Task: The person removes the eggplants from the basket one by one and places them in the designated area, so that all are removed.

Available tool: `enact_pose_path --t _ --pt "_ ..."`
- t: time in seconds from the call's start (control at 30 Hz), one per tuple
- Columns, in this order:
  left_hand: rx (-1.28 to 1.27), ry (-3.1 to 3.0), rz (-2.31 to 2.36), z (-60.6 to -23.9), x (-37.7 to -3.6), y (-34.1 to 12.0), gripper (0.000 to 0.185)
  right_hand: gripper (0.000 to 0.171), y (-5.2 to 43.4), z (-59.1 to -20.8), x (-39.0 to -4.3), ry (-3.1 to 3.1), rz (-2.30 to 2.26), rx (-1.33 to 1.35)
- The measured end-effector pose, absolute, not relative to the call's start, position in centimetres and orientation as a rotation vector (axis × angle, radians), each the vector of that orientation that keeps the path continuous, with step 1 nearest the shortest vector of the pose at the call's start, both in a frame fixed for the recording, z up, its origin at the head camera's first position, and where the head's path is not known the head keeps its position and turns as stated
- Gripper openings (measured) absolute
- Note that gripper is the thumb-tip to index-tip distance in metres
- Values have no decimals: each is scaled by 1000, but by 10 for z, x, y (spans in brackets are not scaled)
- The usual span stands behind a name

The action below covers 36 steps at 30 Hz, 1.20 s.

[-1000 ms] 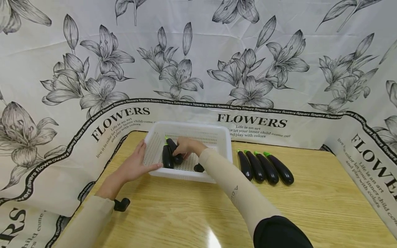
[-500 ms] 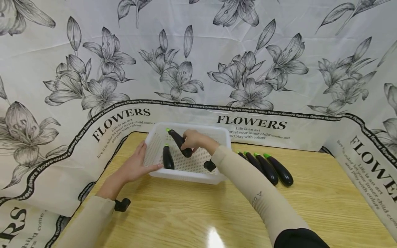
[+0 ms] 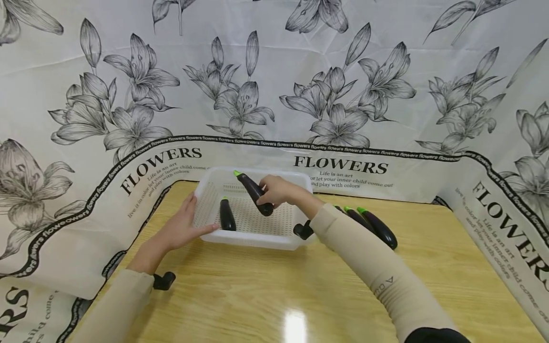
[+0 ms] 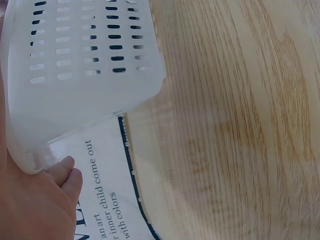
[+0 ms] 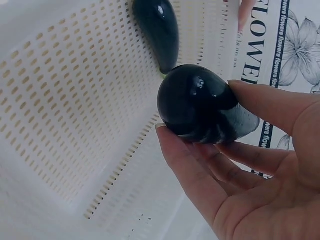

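A wooden table (image 3: 266,295) stands hemmed in by a white cloth backdrop (image 3: 274,71) printed with grey lilies. The right hand (image 3: 279,190) hangs over the white perforated basket (image 3: 296,240), its thumb and fingers curled round the blunt end of a dark eggplant (image 3: 255,193), which is lifted clear of the basket floor with its green stem tilted up toward the far wall; the right wrist view shows the glossy rounded tip pinched between thumb and fingers (image 5: 190,175). The left hand (image 3: 182,228) lies with its fingers fairly straight against the basket's left near corner, steadying it without closing round anything. A second eggplant (image 3: 226,216) lies on the basket floor, near the left side. To the right of the basket, more eggplants (image 3: 377,228) lie in a row on the table, partly hidden behind the right sleeve. Judged from this, one piece sits in the basket, one is in hand, and the row is untouched. The backdrop reads "FLOWERS" in large letters, with "Life is an art" and "come out and play with colors" beneath; the sleeve carries a small mark too faint to read
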<state>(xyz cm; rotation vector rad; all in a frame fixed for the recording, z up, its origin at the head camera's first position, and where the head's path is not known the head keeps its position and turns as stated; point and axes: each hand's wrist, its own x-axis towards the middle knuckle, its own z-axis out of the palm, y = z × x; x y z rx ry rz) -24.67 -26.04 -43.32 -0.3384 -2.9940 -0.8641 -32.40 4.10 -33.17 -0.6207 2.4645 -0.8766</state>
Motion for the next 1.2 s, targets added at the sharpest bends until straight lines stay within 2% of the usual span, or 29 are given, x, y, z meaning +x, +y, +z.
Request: enact_pose_path --t 1.2 --pt "-319 -3010 -892 -434 -247 -260 129 60 143 -336 -279 2715 -870 -632"
